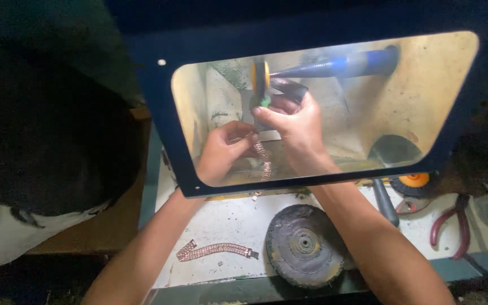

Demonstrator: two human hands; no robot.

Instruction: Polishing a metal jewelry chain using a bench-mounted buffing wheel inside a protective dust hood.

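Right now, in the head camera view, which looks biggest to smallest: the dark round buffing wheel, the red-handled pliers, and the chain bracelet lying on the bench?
1. Dark buffing wheel, clearly largest.
2. and 3. Chain bracelet and red-handled pliers look about alike; the pliers lie dim at the edge, so I won't rank them.

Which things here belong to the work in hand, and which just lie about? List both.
In use: left hand and right hand, the chain bracelet they hold, the spinning wheel on the blue spindle.

Lying about: second bracelet, dark buffing disc, red pliers, orange-centred wheel.
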